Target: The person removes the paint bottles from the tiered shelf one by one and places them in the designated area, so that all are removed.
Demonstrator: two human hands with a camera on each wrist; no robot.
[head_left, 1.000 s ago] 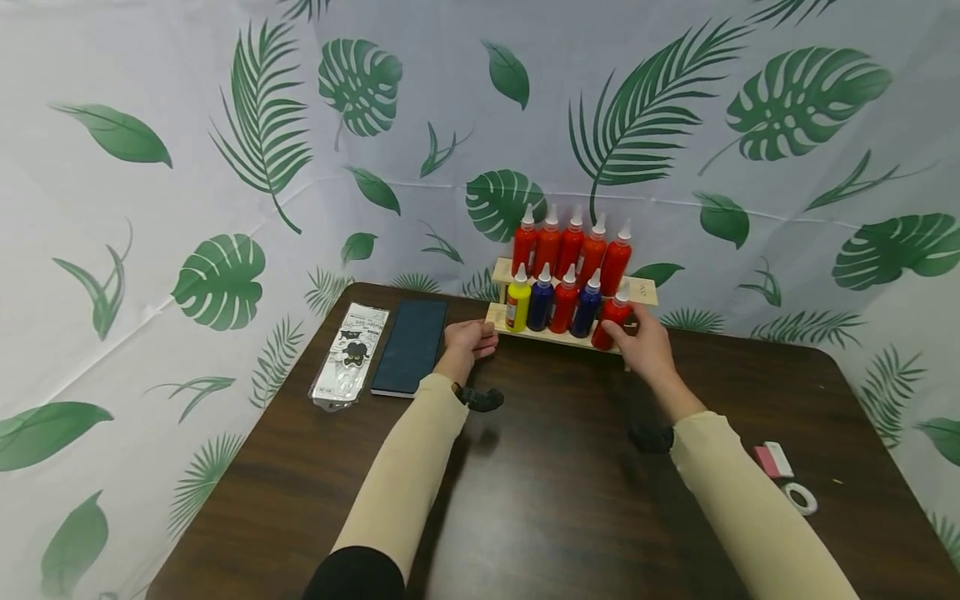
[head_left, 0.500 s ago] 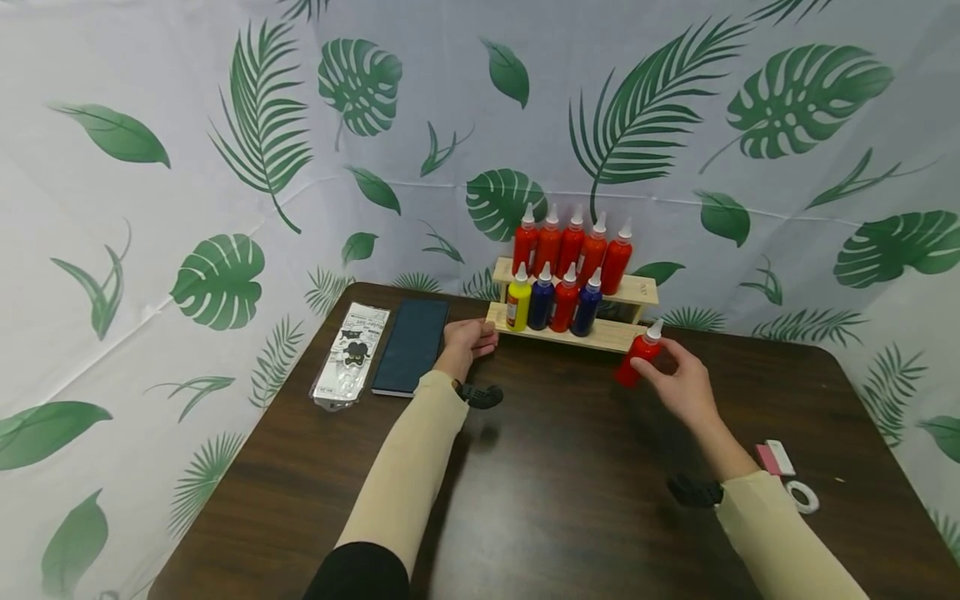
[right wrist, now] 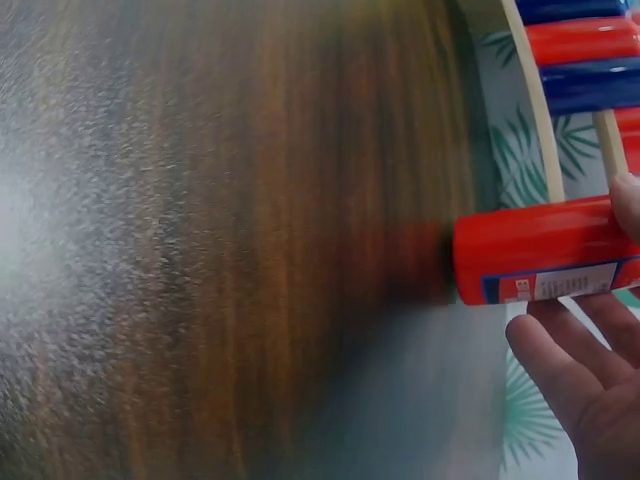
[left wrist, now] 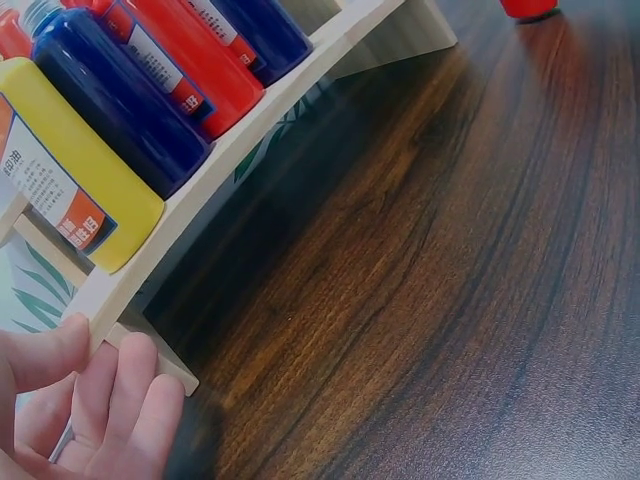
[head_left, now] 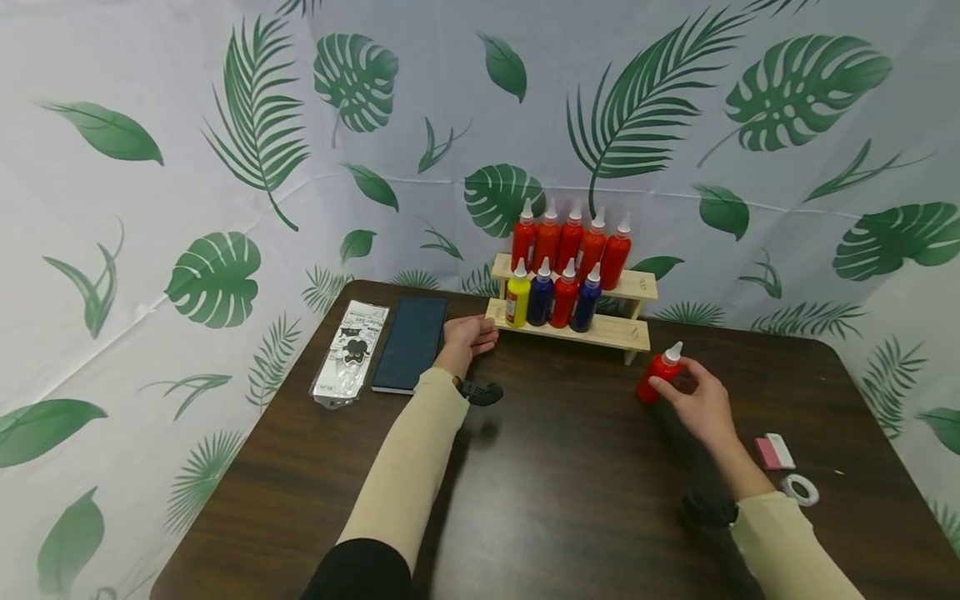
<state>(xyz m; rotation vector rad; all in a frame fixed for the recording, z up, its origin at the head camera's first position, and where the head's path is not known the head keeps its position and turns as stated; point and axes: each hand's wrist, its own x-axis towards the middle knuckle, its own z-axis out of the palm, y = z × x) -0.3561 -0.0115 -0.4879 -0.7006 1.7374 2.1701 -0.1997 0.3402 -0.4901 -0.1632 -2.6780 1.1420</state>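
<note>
My right hand (head_left: 699, 400) holds a red paint bottle (head_left: 657, 377) with a white nozzle tip, to the right of a two-tier wooden rack (head_left: 615, 332). In the right wrist view the thumb is on one side of that bottle (right wrist: 540, 250) and fingers on the other. At the rack's left end, my left hand (head_left: 467, 337) pinches the lower shelf; the left wrist view shows its thumb on top and fingers beneath the board (left wrist: 100, 300). The lower shelf bears a yellow bottle (head_left: 517, 298), two dark blue ones and a red one (head_left: 563, 298). Several red bottles (head_left: 573, 242) fill the upper tier.
A dark notebook (head_left: 410, 343) and a packaged ruler set (head_left: 350, 350) lie left of the rack on the brown table (head_left: 540, 500). Near the right side are a pink-and-white eraser (head_left: 775, 452) and a white tape roll (head_left: 800, 490). A leaf-patterned cloth (head_left: 420, 108) hangs behind.
My right hand has taken the red bottle from the lower shelf's right end and carried it right and toward me. The left hand has stayed at the rack.
</note>
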